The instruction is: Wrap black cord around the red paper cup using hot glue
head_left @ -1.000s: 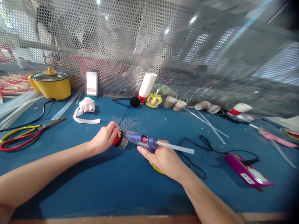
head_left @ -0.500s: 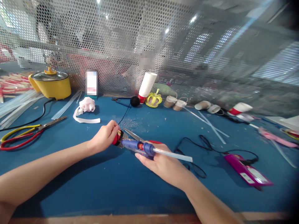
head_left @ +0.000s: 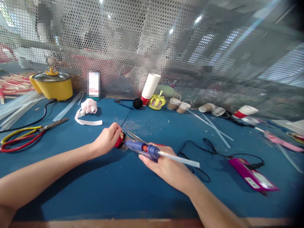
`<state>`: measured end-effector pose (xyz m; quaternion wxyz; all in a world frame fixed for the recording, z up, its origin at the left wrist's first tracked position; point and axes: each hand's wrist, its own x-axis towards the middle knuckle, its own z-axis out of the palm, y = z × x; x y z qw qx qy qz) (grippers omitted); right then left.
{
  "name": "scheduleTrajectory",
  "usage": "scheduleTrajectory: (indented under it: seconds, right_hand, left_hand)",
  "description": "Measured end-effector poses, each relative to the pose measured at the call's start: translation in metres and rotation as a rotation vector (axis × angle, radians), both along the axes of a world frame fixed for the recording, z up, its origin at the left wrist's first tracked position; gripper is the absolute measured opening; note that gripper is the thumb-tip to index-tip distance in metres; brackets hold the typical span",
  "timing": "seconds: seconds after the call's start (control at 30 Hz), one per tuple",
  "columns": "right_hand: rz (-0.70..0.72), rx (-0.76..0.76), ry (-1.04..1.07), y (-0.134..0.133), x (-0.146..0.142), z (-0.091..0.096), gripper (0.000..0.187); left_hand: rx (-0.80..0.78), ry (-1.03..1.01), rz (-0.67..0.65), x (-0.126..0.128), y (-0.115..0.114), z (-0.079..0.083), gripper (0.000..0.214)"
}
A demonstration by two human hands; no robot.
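My left hand [head_left: 109, 137] is closed around a small red piece with black yarn on it [head_left: 120, 140]; its shape is mostly hidden by my fingers. Black yarn [head_left: 127, 116] runs from that piece back to a black yarn ball [head_left: 137, 103]. In my right hand [head_left: 169, 167] is a blue glue gun [head_left: 142, 148], its nozzle end up against the red piece. A translucent glue stick [head_left: 180, 159] sticks out of its rear. Just behind the gun shows a scissor blade [head_left: 134, 136] with a bit of red handle by my right hand; whether I hold these scissors I cannot tell.
Red-and-yellow-handled scissors [head_left: 33, 133] and white ribbon [head_left: 89, 107] lie left, near a yellow pot [head_left: 55, 87]. Stacked paper cups [head_left: 151, 87], a yellow yarn basket [head_left: 156, 102] and small cup baskets [head_left: 184, 106] line the mesh. A purple power strip [head_left: 251, 174] with black cord sits right.
The glue gun's rear end and my right hand have shifted slightly to the right and down. My left hand keeps its grip on the red piece, almost unmoved.
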<state>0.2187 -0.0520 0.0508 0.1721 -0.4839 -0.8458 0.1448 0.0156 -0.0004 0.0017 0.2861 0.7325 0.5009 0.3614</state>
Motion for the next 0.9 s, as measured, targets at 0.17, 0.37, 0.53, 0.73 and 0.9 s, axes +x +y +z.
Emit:
scheduleTrajectory:
  seconds: [0.17,0.37,0.53,0.73,0.9]
  right_hand:
    - [-0.041,0.011,0.009,0.0046,0.0049,-0.0041,0.019]
    - [-0.046,0.067,0.002,0.0075,0.0060,-0.0076,0.021]
    - [-0.014,0.003,0.022,0.0018,-0.0003,-0.0008,0.016]
    - [-0.014,-0.018,0.028,0.0008,0.0001,-0.0009,0.015]
    - [-0.054,-0.028,0.020,0.0076,0.0041,-0.0035,0.026]
  left_hand:
    - [-0.002,-0.017,-0.020,-0.0002,-0.0011,0.0005,0.019]
    - [0.031,-0.004,-0.036,-0.0020,-0.0013,-0.0014,0.019]
    - [0.036,0.005,-0.014,-0.0020,0.0000,-0.0016,0.019]
    - [0.036,-0.007,-0.012,-0.0023,-0.0017,-0.0014,0.018]
    - [0.049,0.007,-0.040,-0.0037,-0.0021,-0.0030,0.017]
